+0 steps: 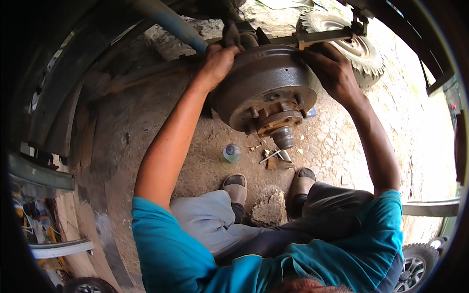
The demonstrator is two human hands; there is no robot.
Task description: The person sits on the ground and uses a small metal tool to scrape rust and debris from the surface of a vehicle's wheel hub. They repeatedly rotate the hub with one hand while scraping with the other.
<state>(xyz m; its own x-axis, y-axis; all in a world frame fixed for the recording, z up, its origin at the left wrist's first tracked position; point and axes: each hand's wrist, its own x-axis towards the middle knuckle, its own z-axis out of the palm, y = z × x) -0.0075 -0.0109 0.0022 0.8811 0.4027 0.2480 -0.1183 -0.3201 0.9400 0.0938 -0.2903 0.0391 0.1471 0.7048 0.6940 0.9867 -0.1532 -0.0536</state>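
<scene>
Brake drum [266, 73], plain dark metal, lies between my left fingers [234, 50] and my right fingers [320, 59], both at its far edge; whether they grip it I cannot tell.

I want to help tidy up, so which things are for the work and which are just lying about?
Seem part of the job:
the dark metal drum, with the left hand and right hand at its rim
the hub on its front

Seem just lying about:
the see-through bottle on the ground
the rough rock near the feet
</scene>
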